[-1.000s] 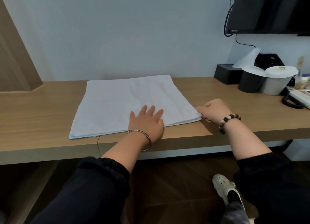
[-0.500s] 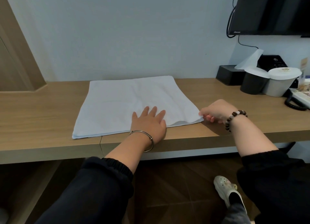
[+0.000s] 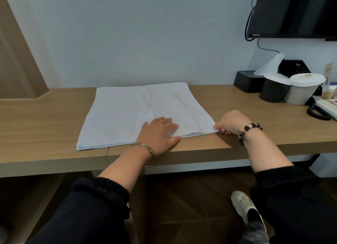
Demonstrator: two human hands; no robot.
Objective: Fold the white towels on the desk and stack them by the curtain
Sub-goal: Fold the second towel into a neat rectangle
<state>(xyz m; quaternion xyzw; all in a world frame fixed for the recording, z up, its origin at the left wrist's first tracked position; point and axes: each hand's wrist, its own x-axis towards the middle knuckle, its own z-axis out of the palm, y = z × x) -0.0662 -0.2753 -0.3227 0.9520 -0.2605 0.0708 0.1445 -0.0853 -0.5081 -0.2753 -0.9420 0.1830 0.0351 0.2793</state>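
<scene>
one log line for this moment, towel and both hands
towel: spread flat on desk | left hand: flat, pressing towel's near edge | right hand: pinches towel's near right corner

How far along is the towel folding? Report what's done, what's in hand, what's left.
Done: one white towel lies spread flat on the desk, seemingly doubled already at its near edge. In hand: the left hand presses flat on the near edge while the right hand pinches the near right corner. Left: further folds and stacking; no curtain or stack is in view.
</scene>
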